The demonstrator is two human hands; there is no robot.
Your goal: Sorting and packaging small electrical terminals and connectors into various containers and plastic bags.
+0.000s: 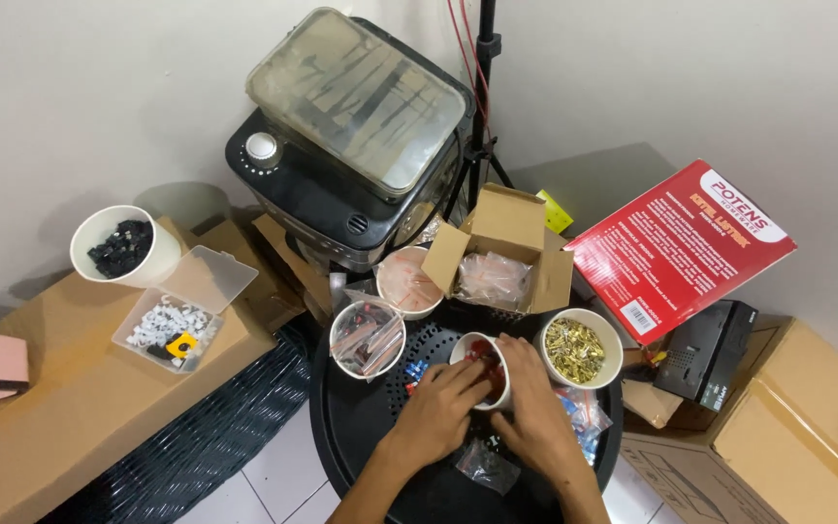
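Note:
My left hand reaches its fingers into a white paper cup holding small red parts, on a round black tray table. My right hand rests against the cup's right side, fingers curled at its rim. Whether either hand pinches a part is hidden. Close by stand a cup of brass-coloured pieces, a cup with plastic bags of red parts and a cup of pale pink pieces. Small clear bags lie under my wrists.
An open cardboard box with a clear bag sits behind the cups. A black appliance with a clear lid stands at the back. On the left cardboard box are a cup of black parts and a clear tray of white clips. A red carton leans at right.

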